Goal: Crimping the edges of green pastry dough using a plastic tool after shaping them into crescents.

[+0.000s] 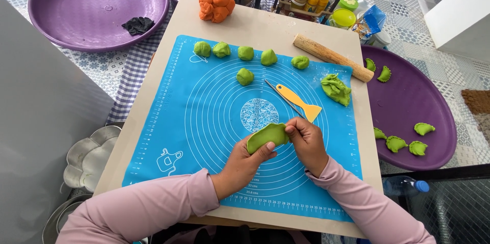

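My left hand cups a folded half-moon of green dough from below, over the blue silicone mat. My right hand pinches the dough's right end between thumb and fingers. Several small green dough balls lie in a row along the mat's far edge, one more sits below them. A crumpled green dough lump rests at the mat's right side. A yellow scraper and a thin metal pick lie just beyond my right hand.
A wooden rolling pin lies at the board's far right. Orange dough sits at the far edge. A purple tray on the right holds several shaped green dumplings. A purple basin is far left; metal moulds near left.
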